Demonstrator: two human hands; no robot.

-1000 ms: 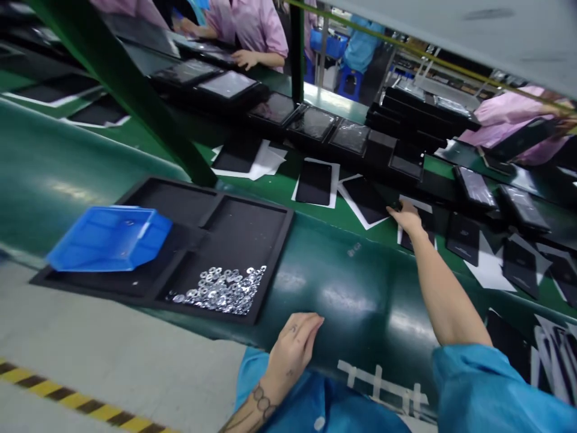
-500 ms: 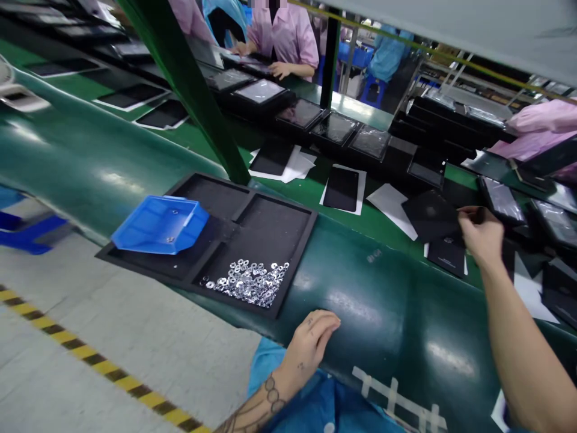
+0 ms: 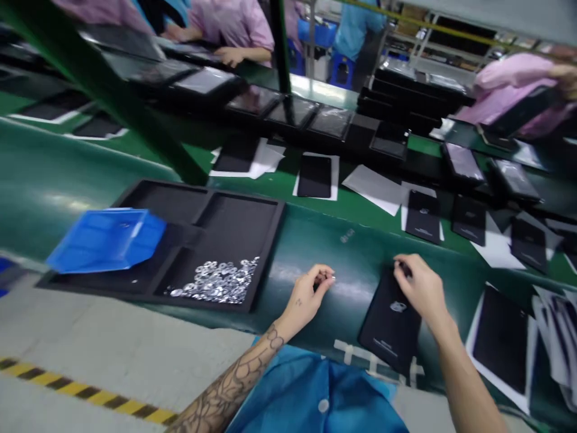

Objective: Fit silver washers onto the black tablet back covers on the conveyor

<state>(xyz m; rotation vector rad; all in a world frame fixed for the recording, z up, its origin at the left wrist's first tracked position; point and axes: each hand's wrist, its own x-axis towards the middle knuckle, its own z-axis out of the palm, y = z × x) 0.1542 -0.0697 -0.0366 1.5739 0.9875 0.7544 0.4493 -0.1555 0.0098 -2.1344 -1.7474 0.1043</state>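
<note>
Here the right hand [image 3: 421, 291] is curled over the upper end of a flat black rectangular panel [image 3: 387, 328], fingers bent down onto its top edge and thumb hidden beneath, so it has hold of the panel in a loose, half-closed grasp. The panel lies tilted on the glossy dark green rounded ledge [image 3: 351, 240] right in front of the person, its lower end near some white markings and its face showing a small pale emblem. Just beside it, apart from it, the left hand [image 3: 309, 296] hovers over the ledge with thumb and forefinger pinched together on a tiny bright piece [image 3: 332, 278], too small to identify; the other fingers are folded in. Further left sits a black foam tray with compartments [image 3: 270, 249], holding a heap of small silver washers [image 3: 216, 287] in its near right compartment and a tipped blue plastic bin [image 3: 106, 237] at its left end. Beyond the ledge, a bright green conveyor belt [image 3: 360, 210] carries more black panels on white sheets [image 3: 314, 176]. At the far side, a person in a pink smock [image 3: 238, 24] rests a hand by dark trays.
</note>
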